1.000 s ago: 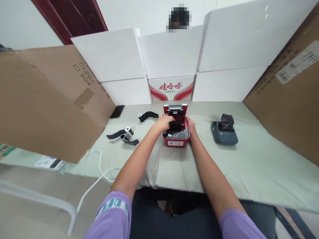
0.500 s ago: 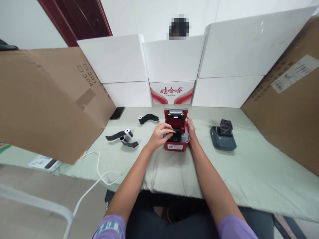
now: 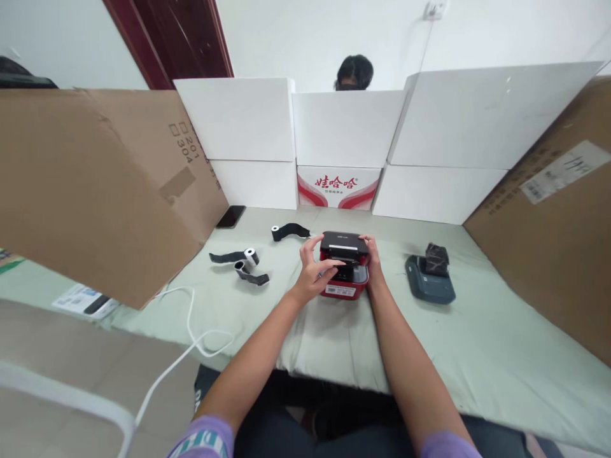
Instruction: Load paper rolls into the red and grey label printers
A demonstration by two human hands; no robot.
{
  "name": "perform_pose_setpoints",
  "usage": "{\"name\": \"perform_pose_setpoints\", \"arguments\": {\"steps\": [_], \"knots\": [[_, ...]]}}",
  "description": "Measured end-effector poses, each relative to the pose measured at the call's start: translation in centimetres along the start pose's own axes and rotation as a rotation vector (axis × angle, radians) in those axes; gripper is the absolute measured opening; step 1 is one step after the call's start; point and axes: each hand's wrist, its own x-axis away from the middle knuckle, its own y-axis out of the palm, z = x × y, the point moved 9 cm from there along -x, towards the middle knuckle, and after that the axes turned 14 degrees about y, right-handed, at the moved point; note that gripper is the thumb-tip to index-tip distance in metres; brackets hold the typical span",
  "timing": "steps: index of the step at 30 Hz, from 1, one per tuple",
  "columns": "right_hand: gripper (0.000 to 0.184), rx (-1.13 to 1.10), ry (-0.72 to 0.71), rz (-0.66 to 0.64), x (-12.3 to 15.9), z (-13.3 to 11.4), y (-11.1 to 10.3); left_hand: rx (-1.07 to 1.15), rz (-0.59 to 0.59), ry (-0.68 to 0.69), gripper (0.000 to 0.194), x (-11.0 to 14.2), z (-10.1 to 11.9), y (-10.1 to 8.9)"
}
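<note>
A small red and grey label printer (image 3: 341, 292) sits on the cloth-covered table in front of me. Its black lid (image 3: 344, 240) is tilted partly down, with a gap at the front. My left hand (image 3: 312, 270) grips the printer's left side, one finger at the lid's edge and other fingers reaching over the front opening. Dark material, perhaps black paper, shows under those fingertips, but I cannot make it out clearly. Wrapped along the right side, my right hand (image 3: 375, 257) has fingertips on the lid's right corner.
Rolls of black-faced paper (image 3: 276, 233) lie to the left, partly unrolled. A dark blue-grey device (image 3: 430, 287) with a crumpled black piece on top stands at right. A phone (image 3: 231, 217), a white cable (image 3: 191, 318), white boxes (image 3: 348, 124) and cardboard (image 3: 86, 191) surround the workspace. A person sits behind the boxes.
The printer's lid has swung down from upright to nearly lowered. My left hand has moved up to the lid's left edge, and my right fingers now rest on its right corner.
</note>
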Motion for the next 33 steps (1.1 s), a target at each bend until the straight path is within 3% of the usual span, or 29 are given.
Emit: {"name": "perform_pose_setpoints", "arguments": {"steps": [4, 8, 11, 14, 17, 26, 31, 33], "knots": [[0.028, 0.092, 0.011, 0.006, 0.6, -0.7, 0.4, 0.066, 0.038, -0.041, 0.039, 0.0, -0.4, -0.1], [0.032, 0.095, 0.012, -0.012, 0.6, -0.7, 0.5, 0.305, 0.181, -0.27, 0.047, 0.5, -3.4, 0.1], [0.05, 0.129, 0.039, -0.015, 0.5, -0.4, 0.5, 0.566, 0.198, -0.541, 0.057, 1.5, -6.0, 2.4], [0.062, 0.143, 0.095, -0.014, 0.4, 0.0, 0.5, 0.826, 0.211, -0.707, 0.068, 2.0, -6.9, 4.8], [0.063, 0.131, 0.114, -0.012, 0.4, 0.1, 0.4, 0.95, 0.262, -0.718, 0.069, 1.6, -6.6, 5.4], [0.059, 0.138, 0.089, 0.007, -0.3, 0.4, -0.3, 0.962, 0.331, -0.696, 0.064, 1.4, -6.2, 4.8], [0.055, 0.192, 0.063, 0.081, -0.4, 0.2, -0.9, 0.814, 0.307, -0.674, 0.058, 1.9, -6.7, 3.8], [0.053, 0.258, 0.074, 0.15, 0.2, -0.4, -1.7, 0.735, 0.228, -0.662, 0.056, 2.2, -6.7, 2.9]]}}
